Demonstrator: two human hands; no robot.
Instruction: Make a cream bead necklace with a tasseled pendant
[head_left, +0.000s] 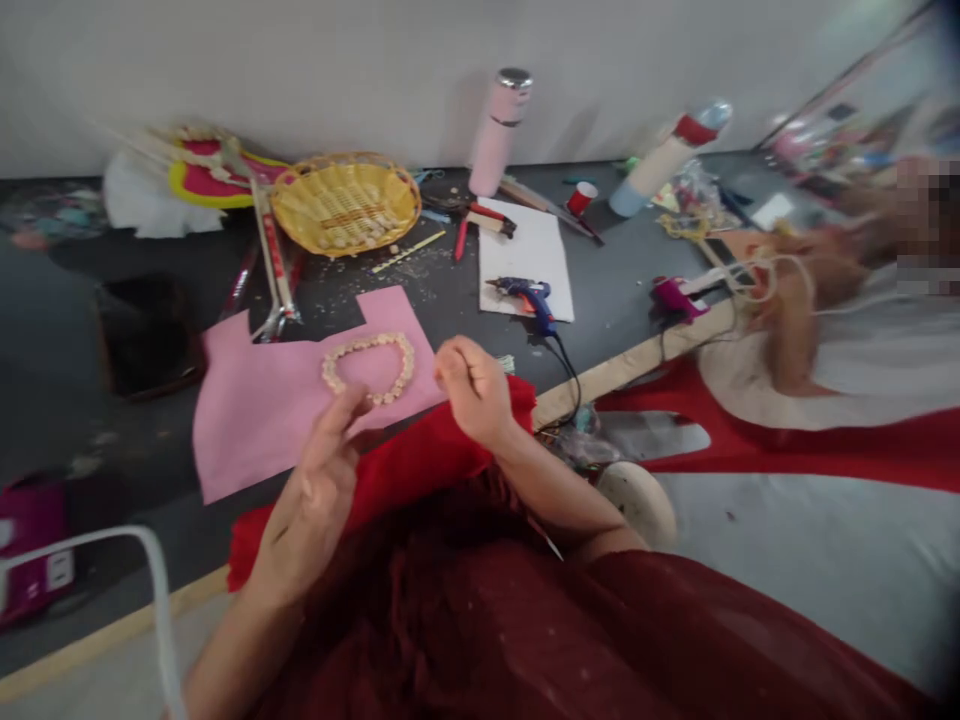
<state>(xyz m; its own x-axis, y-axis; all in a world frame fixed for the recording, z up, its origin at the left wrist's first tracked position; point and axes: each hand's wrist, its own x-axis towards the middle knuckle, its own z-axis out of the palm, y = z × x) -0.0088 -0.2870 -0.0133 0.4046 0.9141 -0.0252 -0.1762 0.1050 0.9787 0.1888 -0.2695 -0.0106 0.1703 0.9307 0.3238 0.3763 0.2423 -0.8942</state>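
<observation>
Cream beaded loop sits center-left on a pink sheet, lower edge partly behind the left hand. Right hand is curled; can't tell if either's gripping anything. Blurry co-worker far right, dark grey table, pale wall up top.

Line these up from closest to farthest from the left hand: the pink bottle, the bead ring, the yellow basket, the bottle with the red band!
In the head view, from the left hand:
1. Bead ring: right by it, on the pink sheet.
2. Yellow basket: farther back, beyond the ring.
3. Pink bottle: back, to the right.
4. Bottle with the red band: farther right.
</observation>
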